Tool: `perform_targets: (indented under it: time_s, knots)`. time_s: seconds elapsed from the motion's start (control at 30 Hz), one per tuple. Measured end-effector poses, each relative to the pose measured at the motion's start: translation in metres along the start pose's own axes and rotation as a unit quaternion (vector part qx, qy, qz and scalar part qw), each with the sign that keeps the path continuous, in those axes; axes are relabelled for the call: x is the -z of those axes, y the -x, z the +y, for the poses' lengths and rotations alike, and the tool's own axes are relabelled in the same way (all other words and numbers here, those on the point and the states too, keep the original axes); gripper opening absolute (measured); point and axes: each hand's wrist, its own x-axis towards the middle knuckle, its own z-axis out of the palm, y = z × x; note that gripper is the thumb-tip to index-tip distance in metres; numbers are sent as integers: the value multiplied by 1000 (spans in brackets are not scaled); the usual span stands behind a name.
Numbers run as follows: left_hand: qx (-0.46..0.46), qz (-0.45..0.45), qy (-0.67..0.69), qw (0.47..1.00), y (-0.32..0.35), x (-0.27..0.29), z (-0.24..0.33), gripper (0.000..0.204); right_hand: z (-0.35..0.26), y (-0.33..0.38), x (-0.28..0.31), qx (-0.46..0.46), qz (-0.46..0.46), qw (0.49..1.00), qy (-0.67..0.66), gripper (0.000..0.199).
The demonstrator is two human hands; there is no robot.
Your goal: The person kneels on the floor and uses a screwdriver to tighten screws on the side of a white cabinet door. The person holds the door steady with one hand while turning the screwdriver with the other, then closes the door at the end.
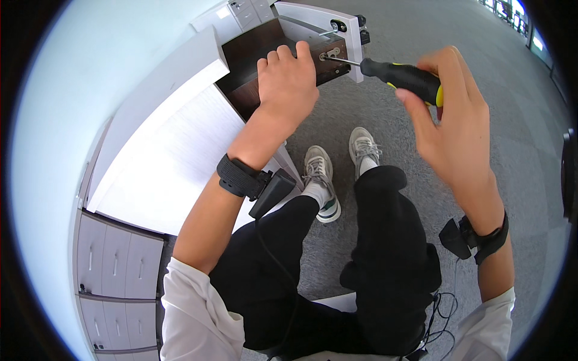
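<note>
An open drawer [241,53] with dark brown sides and a white front panel [355,57] juts out of the white cabinet at the top. My left hand [286,78] is closed over the drawer's near side wall, fingers hooked across its top edge. In my right hand [454,102] is a black and yellow screwdriver [400,78], gripped by its handle. Its shaft points left, and the tip meets a metal fitting [328,55] on the outer face of that wall, close to the front panel. A black lock part [339,26] shows on the panel's inner face.
The white cabinet [168,150] stands to my left, with grey drawer units [117,259] farther back. Grey carpet [512,84] lies below. My shoes [364,147] are under the drawer. Black cables [444,316] trail by my right leg, and wristbands with black devices sit on both wrists.
</note>
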Motion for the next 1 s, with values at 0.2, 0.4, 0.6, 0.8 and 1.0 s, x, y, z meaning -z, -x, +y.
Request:
perform_targets:
  time_s: [0.2,0.4,0.6,0.8,1.0]
  knots:
    - [5,-5,12,1000,-1,0,-2,42,3,-5,-20,-50,-19,993,106,31]
    - [-4,16,15,1000,3,2,-5,44,-6,3,-7,-40,34,998,42,24]
    - [-1,69,40,997,6,3,-5,37,17,32,15,-287,-36,953,-86,24]
    - [17,74,35,997,1,10,-6,36,45,74,20,-352,-20,914,-198,26]
    - [39,62,42,996,-2,34,-9,38,40,68,23,-384,88,882,-260,27]
